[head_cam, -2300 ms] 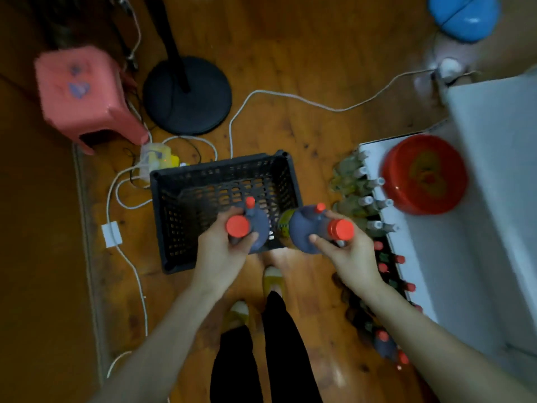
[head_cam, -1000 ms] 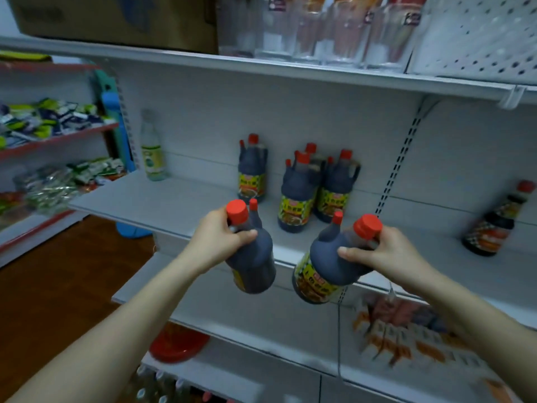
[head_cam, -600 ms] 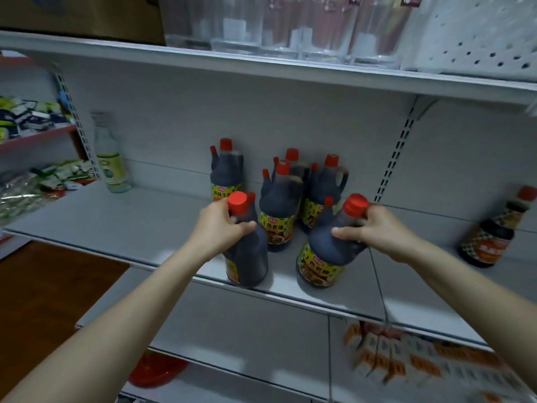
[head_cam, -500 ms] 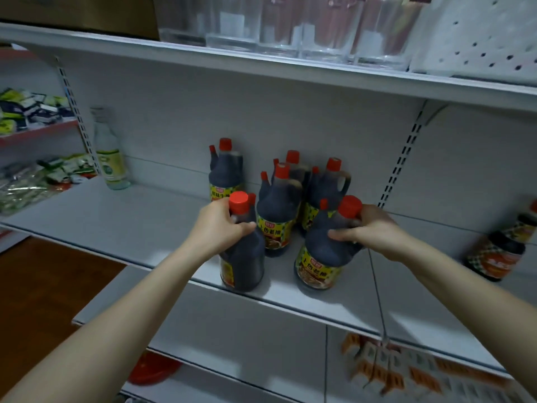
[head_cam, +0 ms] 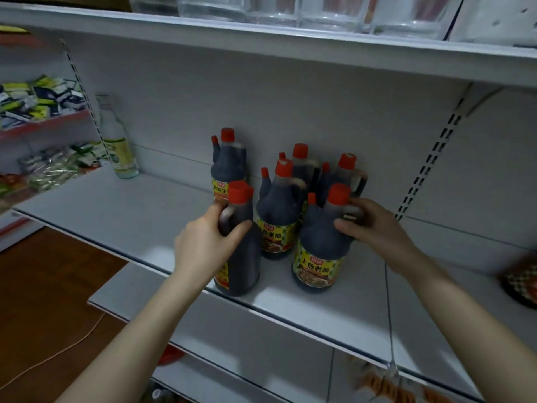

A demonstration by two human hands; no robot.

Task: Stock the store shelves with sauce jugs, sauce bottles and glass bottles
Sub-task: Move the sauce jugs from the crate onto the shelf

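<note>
On the white middle shelf [head_cam: 151, 225], front edge to back panel: six dark sauce jugs with red caps, all upright.

Upper shelf [head_cam: 261, 45]: clear glassware [head_cam: 334, 13], tops cut off by the frame; contents not readable.

Lower shelf [head_cam: 261, 330]: mostly in shadow; a red object [head_cam: 171, 354] beneath it partly hidden, and blurred orange packets [head_cam: 383, 385] at the bottom right, not identifiable.

Side rack at far left: green and yellow packets [head_cam: 37, 94], blurred.

Wooden floor [head_cam: 43, 301] at lower left, crossed by a thin white cord [head_cam: 58, 353].

Front-left jug [head_cam: 242, 257]: standing at the shelf's front edge, label largely hidden behind the wrist.

Front-right jug [head_cam: 318, 254]: standing just behind the edge, yellow label facing out, handle covered by fingers.

Middle jug [head_cam: 279, 216]: between and behind the two front ones, label partly visible.

Rear jugs: one at back left [head_cam: 229, 164], lower part hidden by the front-left cap; two at back right [head_cam: 305, 167] [head_cam: 348, 175], bodies mostly screened by the jugs in front.

Clear glass bottle [head_cam: 117, 146]: alone at the shelf's left end, well apart from the jugs, blurred.

Checkered-label bottle [head_cam: 520, 280]: far right, cut off by the frame edge, blurred.

Left hand [head_cam: 203, 245]: wrapped around the neck and handle of the front-left jug.

Right hand [head_cam: 369, 225]: curled around the handle of the front-right jug, thumb across the shoulder.
</note>
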